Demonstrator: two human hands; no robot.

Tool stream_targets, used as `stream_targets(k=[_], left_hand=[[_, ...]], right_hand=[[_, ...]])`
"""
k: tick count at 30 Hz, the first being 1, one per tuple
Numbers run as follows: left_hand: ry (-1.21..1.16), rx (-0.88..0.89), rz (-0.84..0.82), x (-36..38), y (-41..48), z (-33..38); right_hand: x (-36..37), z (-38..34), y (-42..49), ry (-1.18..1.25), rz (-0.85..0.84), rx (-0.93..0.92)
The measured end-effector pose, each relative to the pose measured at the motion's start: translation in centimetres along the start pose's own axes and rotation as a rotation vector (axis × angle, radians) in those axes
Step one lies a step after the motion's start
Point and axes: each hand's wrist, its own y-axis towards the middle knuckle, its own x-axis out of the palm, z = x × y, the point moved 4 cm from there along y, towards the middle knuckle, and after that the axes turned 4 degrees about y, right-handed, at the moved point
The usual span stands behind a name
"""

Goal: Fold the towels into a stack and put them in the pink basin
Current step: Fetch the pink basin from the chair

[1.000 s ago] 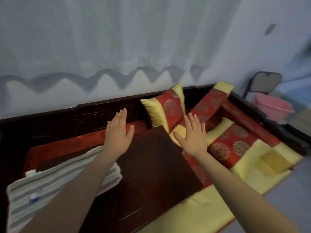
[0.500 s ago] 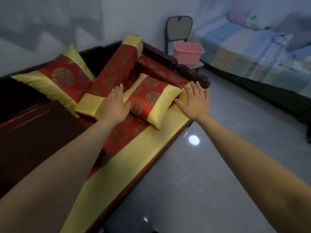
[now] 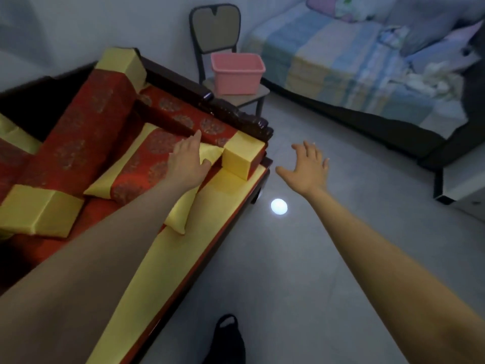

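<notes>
The pink basin (image 3: 237,74) stands on the seat of a dark chair (image 3: 215,30) at the far end of the sofa, and its inside looks bare. No towel is in view now. My left hand (image 3: 187,161) is stretched out flat over a red and yellow cushion (image 3: 147,166) on the sofa, holding nothing. My right hand (image 3: 307,166) hovers over the grey floor past the sofa's end, fingers spread and palm empty.
A dark wooden sofa (image 3: 236,119) with several red and yellow cushions fills the left. A bed (image 3: 354,64) with a striped blue and yellow cover runs along the right. A black shoe (image 3: 227,340) shows at the bottom. A light spot (image 3: 279,206) reflects on the floor.
My view has swung right, away from the striped towel and the dark table, toward the basin and bed. Both hands stayed extended and empty; the right one now hangs over the floor.
</notes>
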Motion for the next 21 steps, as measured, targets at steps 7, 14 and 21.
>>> stream_targets(k=[7,14,21], left_hand=[[-0.028,0.061,-0.009,4.6,13.9,7.7],[-0.007,0.008,0.011,7.9,27.9,14.6],[-0.034,-0.144,0.012,13.4,38.0,19.7]], right_hand=[[-2.8,6.7,13.4,-0.003,-0.004,0.034],[-3.6,12.5,29.3,0.036,-0.047,-0.042],[-3.2,16.3,44.7,-0.023,-0.101,-0.233]])
